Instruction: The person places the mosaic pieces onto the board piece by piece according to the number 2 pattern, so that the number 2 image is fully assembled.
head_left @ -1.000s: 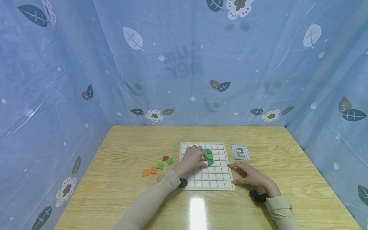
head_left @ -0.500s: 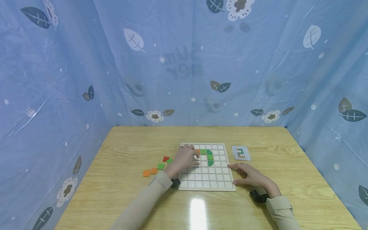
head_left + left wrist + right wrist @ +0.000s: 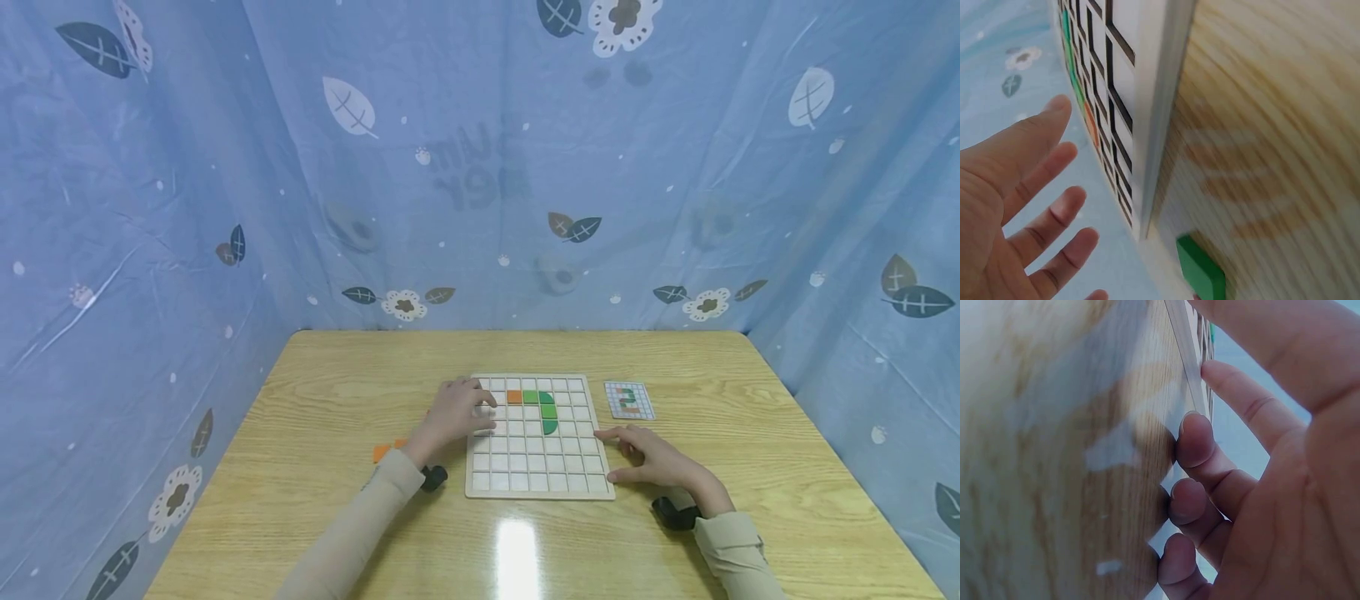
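Observation:
My left hand [image 3: 450, 414] hovers over the left edge of a white gridded board [image 3: 517, 462]. Its fingers are spread and hold nothing, as the left wrist view also shows. On the board sit an orange square tile [image 3: 513, 397], a green square tile [image 3: 530, 397], a rounded dark green tile [image 3: 546, 397], another green square [image 3: 549, 411] and a second rounded dark green tile [image 3: 551, 427]. My right hand [image 3: 648, 454] rests on the table, thumb and index finger touching the board's right edge, other fingers bent against the tabletop.
Loose orange tiles [image 3: 382, 452] lie left of the board, partly behind my left arm. A green tile [image 3: 1200, 269] lies on the wood near the board's edge. A pattern card [image 3: 629, 401] with a gridded design lies to the right. Blue curtains surround the table.
My left hand has moved left across the board, uncovering the orange tile beside the green one. It now hides the red and green loose tiles. The right hand stays put.

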{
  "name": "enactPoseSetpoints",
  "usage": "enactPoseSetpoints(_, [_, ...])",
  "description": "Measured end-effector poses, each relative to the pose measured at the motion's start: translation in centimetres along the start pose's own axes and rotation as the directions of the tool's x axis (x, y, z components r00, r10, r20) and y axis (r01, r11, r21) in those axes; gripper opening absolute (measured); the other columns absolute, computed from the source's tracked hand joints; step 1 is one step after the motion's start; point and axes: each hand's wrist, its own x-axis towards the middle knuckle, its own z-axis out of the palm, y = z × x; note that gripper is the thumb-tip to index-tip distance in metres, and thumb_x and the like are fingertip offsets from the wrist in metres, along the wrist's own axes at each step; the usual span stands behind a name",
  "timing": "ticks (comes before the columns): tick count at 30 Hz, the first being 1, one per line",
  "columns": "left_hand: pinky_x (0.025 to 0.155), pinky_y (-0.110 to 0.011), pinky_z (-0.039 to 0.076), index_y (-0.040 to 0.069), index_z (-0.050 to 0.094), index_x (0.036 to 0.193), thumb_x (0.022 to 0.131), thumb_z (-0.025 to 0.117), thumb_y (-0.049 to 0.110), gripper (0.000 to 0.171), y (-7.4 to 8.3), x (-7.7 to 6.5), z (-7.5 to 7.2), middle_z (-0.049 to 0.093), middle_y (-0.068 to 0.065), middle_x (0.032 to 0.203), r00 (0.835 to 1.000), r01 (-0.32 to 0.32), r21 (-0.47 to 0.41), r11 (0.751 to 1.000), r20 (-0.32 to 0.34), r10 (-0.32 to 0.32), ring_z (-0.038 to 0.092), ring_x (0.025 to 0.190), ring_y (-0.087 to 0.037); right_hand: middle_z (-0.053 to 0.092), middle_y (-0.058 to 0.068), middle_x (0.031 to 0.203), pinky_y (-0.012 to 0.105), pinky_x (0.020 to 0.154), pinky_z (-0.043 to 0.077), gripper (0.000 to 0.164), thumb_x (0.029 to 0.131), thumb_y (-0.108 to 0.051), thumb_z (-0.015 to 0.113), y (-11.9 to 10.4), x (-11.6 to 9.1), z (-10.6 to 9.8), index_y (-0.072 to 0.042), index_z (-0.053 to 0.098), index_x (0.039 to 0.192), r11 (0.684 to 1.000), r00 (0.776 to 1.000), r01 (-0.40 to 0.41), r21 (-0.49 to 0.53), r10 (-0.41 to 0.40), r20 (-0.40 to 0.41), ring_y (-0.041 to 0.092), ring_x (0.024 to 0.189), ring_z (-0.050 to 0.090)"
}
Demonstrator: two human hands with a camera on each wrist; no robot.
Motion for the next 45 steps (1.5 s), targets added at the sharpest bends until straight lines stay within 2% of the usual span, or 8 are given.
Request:
enactPoseSetpoints(4, [0.089, -0.050, 0.038, 0.024, 0.070, 0.103, 0.078, 0.071, 0.040, 0.030, -0.7, -0.3, -0.5, 0.058, 0.001, 0.099, 1.000, 0.022, 0.053, 0.998, 0.011, -0.022, 0.048, 0.096, -0.020, 0.048, 0.003, 0.087, 0.024, 0.061, 0.031, 0.062, 0.078, -0.032, 0.072, 0.1, 0.0, 0.0, -0.008, 0.051, 0.131, 1.000, 1.000, -0.005, 0.016, 0.005, 0.008, 0.013, 0.077, 0.037])
enactPoseSetpoints(11, [0.097, -0.053, 0.035, 0.028, 0.070, 0.101, 0.075, 0.073, 0.043, 0.030, -2.4, -0.7, -0.8, 0.058, 0.002, 0.111, 0.998, 0.061, 0.090, 0.994, 0.009, -0.062, 0.049, 0.107, -0.023, 0.049, 0.008, 0.088, 0.027, 0.059, 0.032, 0.060, 0.078, -0.020, 0.074, -0.3, 0.0, 0.0, 0.001, 0.050, 0.129, 1.000, 1.000, -0.015, -0.004, 0.015, 0.000, 0.020, 0.075, 0.038])
enactPoseSetpoints(18, [0.095, -0.056, 0.035, 0.023, 0.071, 0.099, 0.074, 0.076, 0.037, 0.029, -3.1, -1.6, -1.6, 0.060, -0.001, 0.105, 0.999, 0.044, 0.112, 0.993, 0.003, -0.044, 0.051, 0.101, -0.025, 0.047, 0.006, 0.085, 0.024, 0.057, 0.032, 0.061, 0.078, -0.029, 0.073, 0.2, 0.0, 0.0, -0.004, 0.051, 0.129, 0.999, 1.000, 0.018, 0.027, -0.019, 0.006, 0.014, 0.073, 0.037])
enactPoseSetpoints(22, [0.095, -0.056, 0.036, 0.023, 0.070, 0.100, 0.073, 0.076, 0.038, 0.031, -3.7, -2.0, -2.0, 0.058, -0.001, 0.100, 0.999, 0.033, 0.136, 0.990, 0.017, -0.036, 0.050, 0.096, -0.023, 0.046, 0.006, 0.084, 0.022, 0.057, 0.032, 0.062, 0.079, -0.032, 0.072, 0.3, -0.1, 0.1, -0.006, 0.051, 0.130, 1.000, 1.000, 0.003, 0.028, -0.003, 0.005, 0.013, 0.074, 0.037])
enactPoseSetpoints(28, [0.100, -0.057, 0.031, 0.024, 0.070, 0.101, 0.071, 0.077, 0.041, 0.035, -4.6, -2.5, -2.2, 0.057, 0.000, 0.102, 0.998, 0.016, 0.167, 0.986, 0.057, -0.026, 0.049, 0.099, -0.023, 0.047, 0.004, 0.085, 0.022, 0.060, 0.032, 0.062, 0.078, -0.033, 0.072, 0.3, -0.1, 0.1, -0.007, 0.051, 0.130, 1.000, 1.000, -0.012, 0.008, 0.012, 0.004, 0.012, 0.076, 0.038])
enactPoseSetpoints(32, [0.104, -0.059, 0.026, 0.025, 0.070, 0.102, 0.071, 0.077, 0.040, 0.035, -4.9, -2.8, -2.6, 0.056, -0.001, 0.104, 0.995, 0.017, 0.168, 0.986, 0.094, -0.033, 0.048, 0.104, -0.025, 0.047, 0.004, 0.086, 0.024, 0.059, 0.032, 0.061, 0.078, -0.031, 0.073, 0.3, -0.1, 0.1, -0.006, 0.051, 0.129, 1.000, 1.000, -0.009, 0.010, 0.009, 0.006, 0.014, 0.076, 0.038])
enactPoseSetpoints(38, [0.105, -0.060, 0.022, 0.025, 0.070, 0.103, 0.071, 0.078, 0.031, 0.033, -5.1, -3.0, -3.1, 0.056, -0.001, 0.107, 0.993, 0.022, 0.160, 0.987, 0.114, -0.041, 0.045, 0.108, -0.027, 0.049, 0.004, 0.088, 0.028, 0.060, 0.034, 0.061, 0.077, -0.026, 0.075, 0.6, 0.0, 0.2, -0.005, 0.051, 0.129, 1.000, 1.000, 0.009, 0.012, -0.009, -0.011, 0.016, 0.076, 0.038])
enactPoseSetpoints(45, [0.106, -0.060, 0.020, 0.026, 0.070, 0.103, 0.071, 0.079, 0.023, 0.034, -5.0, -3.2, -3.3, 0.055, -0.001, 0.110, 0.990, 0.025, 0.169, 0.985, 0.131, -0.048, 0.044, 0.111, -0.027, 0.048, 0.003, 0.088, 0.027, 0.061, 0.034, 0.062, 0.077, -0.029, 0.074, 0.7, 0.0, 0.2, -0.006, 0.051, 0.130, 1.000, 1.000, 0.004, -0.005, -0.004, -0.008, 0.013, 0.077, 0.038])
